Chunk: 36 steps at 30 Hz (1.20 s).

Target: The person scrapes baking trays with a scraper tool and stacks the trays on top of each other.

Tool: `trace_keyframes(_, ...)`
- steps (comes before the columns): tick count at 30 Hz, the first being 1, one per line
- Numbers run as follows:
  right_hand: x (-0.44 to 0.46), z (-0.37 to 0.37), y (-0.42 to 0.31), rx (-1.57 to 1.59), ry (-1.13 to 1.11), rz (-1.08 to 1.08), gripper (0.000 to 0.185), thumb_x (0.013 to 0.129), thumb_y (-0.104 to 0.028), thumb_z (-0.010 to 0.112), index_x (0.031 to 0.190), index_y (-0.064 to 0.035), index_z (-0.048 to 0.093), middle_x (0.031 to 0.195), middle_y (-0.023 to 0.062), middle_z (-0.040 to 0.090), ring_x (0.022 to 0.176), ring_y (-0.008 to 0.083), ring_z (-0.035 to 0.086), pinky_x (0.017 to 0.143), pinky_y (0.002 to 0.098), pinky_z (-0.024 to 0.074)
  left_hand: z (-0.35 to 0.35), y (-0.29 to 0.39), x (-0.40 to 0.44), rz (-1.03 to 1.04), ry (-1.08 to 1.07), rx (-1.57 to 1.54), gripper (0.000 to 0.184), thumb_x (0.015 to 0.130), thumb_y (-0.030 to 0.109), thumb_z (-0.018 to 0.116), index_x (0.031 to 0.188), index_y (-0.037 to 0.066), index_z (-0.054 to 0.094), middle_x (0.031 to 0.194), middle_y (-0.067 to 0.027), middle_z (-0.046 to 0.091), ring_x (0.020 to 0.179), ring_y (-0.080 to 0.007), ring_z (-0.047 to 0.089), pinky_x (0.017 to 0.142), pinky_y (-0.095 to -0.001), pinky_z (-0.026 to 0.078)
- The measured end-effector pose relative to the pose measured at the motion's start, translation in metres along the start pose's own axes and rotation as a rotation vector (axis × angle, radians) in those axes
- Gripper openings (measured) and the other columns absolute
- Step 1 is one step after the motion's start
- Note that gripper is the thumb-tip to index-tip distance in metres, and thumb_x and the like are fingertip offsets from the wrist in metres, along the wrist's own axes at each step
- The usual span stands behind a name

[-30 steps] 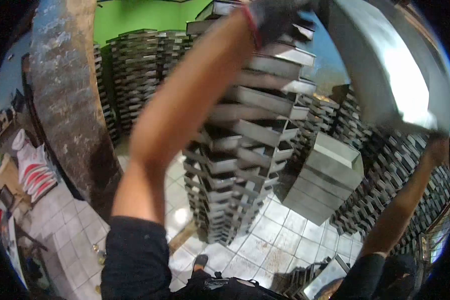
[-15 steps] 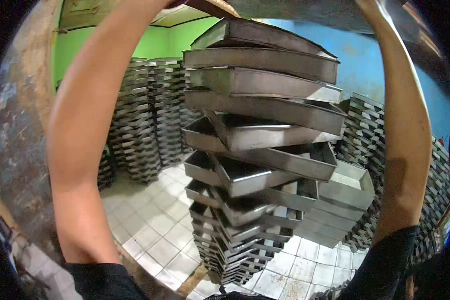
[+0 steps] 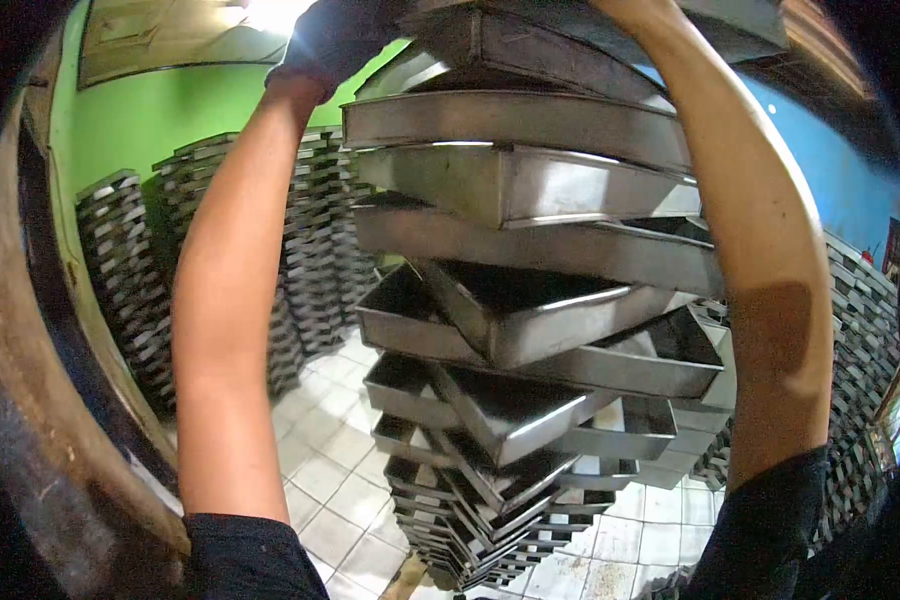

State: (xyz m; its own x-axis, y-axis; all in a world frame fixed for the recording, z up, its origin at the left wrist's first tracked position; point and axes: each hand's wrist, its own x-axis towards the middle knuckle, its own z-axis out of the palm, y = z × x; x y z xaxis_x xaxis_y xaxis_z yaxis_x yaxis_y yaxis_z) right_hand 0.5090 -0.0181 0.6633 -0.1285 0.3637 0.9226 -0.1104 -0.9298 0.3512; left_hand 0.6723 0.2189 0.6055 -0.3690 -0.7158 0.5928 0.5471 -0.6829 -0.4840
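A tall stack of rectangular metal trays (image 3: 570, 122) rises in front of me, the trays set crosswise at alternating angles. Over its top, a further metal tray (image 3: 735, 32) is partly in view, cut off by the upper edge. My left hand (image 3: 342, 42), in a dark glove, is raised at the upper left against this tray and appears closed on its side, though the fingertips are hidden. My right forearm (image 3: 770, 220) reaches up on the other side of the stack. The right hand itself lies beyond the upper edge of the view.
More tall stacks of metal trays (image 3: 320, 230) stand along the green wall (image 3: 200, 105) at left, and others (image 3: 860, 320) at right near the blue wall (image 3: 820, 140). White floor tiles (image 3: 340, 440) surround the stack. A worn wooden frame (image 3: 80, 340) borders the left side.
The view has shifted closer to the stack. My left hand has come into view at the top, and the raised tray has moved in over the stack. Both forearms lean further inward.
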Motion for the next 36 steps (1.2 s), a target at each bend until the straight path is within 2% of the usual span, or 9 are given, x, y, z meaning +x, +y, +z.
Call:
trace_keyframes(9,-0.007,0.067,-0.003,0.187,-0.203,-0.071,0.027,0.094,-0.022,0.054,0.091,-0.0028,0.073,0.087,0.028,0.071,0.082,0.0451,0.071,0.076,0.0528,0.0561,0.063,0.032,-0.046,-0.431,0.065,-1.055,0.036,0.092,0.019,0.068,0.123,0.002,0.059,0.11,-0.0137,0.064,0.102,-0.0305,0.065,0.092,-0.0394,0.055)
trace_keyframes(12,-0.011,0.07,-0.005,0.193,-0.183,-0.317,0.031,0.096,-0.026,0.056,0.093,0.0001,0.073,0.09,0.0296,0.071,0.085,0.0463,0.071,0.079,0.0533,0.0558,0.077,0.041,-0.061,-0.452,-0.081,-0.986,0.039,0.089,0.017,0.073,0.123,0.004,0.059,0.112,-0.0153,0.063,0.104,-0.0353,0.065,0.093,-0.0412,0.054)
trace_keyframes(16,-0.017,0.046,0.009,0.255,-0.244,-0.029,0.041,0.101,-0.033,0.055,0.094,0.0037,0.071,0.097,0.029,0.071,0.091,0.044,0.071,0.082,0.0503,0.0554,0.078,0.042,-0.064,-0.411,0.053,-0.996,0.042,0.086,0.022,0.074,0.121,0.005,0.058,0.115,-0.0172,0.062,0.109,-0.0401,0.063,0.093,-0.044,0.054)
trace_keyframes(18,-0.019,0.051,0.043,-0.022,-0.02,-0.388,0.045,0.102,-0.037,0.054,0.093,0.0042,0.071,0.095,0.0286,0.071,0.091,0.0444,0.07,0.083,0.0511,0.0544,0.059,0.035,-0.06,-0.52,-0.103,-1.094,0.048,0.084,0.026,0.077,0.122,0.005,0.056,0.113,-0.0183,0.062,0.111,-0.0402,0.062,0.094,-0.0462,0.054)
trace_keyframes(20,-0.032,-0.001,0.029,0.043,-0.191,0.18,0.048,0.102,-0.039,0.052,0.091,0.0031,0.07,0.093,0.0274,0.071,0.092,0.0449,0.07,0.084,0.0525,0.0533,0.063,0.032,-0.062,-0.523,-0.161,-1.134,0.053,0.083,0.026,0.078,0.126,0.005,0.055,0.117,-0.0191,0.062,0.113,-0.0406,0.061,0.096,-0.0471,0.052)
trace_keyframes(28,-0.052,-0.028,0.108,0.057,0.185,0.031,0.059,0.099,-0.045,0.057,0.075,0.0074,0.068,0.078,0.0286,0.067,0.075,0.0447,0.067,0.071,0.0495,0.0509,0.034,0.017,-0.076,-0.685,-0.29,-1.058,0.076,0.085,0.023,0.077,0.15,0.006,0.042,0.146,-0.0269,0.047,0.135,-0.0424,0.049,0.111,-0.0489,0.044)
trace_keyframes(30,-0.06,-0.059,0.078,0.488,0.274,0.221,0.058,0.099,-0.045,0.059,0.076,0.0081,0.068,0.074,0.0277,0.067,0.07,0.0421,0.068,0.068,0.0469,0.0513,0.001,0.012,-0.077,-0.74,-0.263,-1.052,0.077,0.086,0.02,0.077,0.152,0.005,0.039,0.151,-0.0265,0.044,0.138,-0.0418,0.046,0.113,-0.0486,0.042)
trace_keyframes(32,-0.076,-0.087,0.073,0.532,0.359,0.307,0.058,0.1,-0.043,0.059,0.075,0.0082,0.068,0.069,0.0256,0.067,0.066,0.0404,0.068,0.067,0.0434,0.0517,-0.045,0.011,-0.074,-1.155,-0.034,-1.304,0.069,0.091,0.018,0.074,0.149,0.002,0.042,0.148,-0.0241,0.047,0.136,-0.0367,0.049,0.112,-0.0446,0.044)
trace_keyframes(36,-0.173,-0.156,0.092,0.662,0.176,0.37,0.039,0.105,-0.03,0.057,0.13,-0.0014,0.064,0.112,0.0175,0.069,0.083,0.0183,0.065,0.071,0.0364,0.0511,-0.199,-0.007,-0.063,-1.534,0.005,-1.994,0.038,0.098,0.016,0.067,0.132,0.0,0.058,0.134,-0.0183,0.061,0.124,-0.0225,0.059,0.108,-0.0345,0.046)
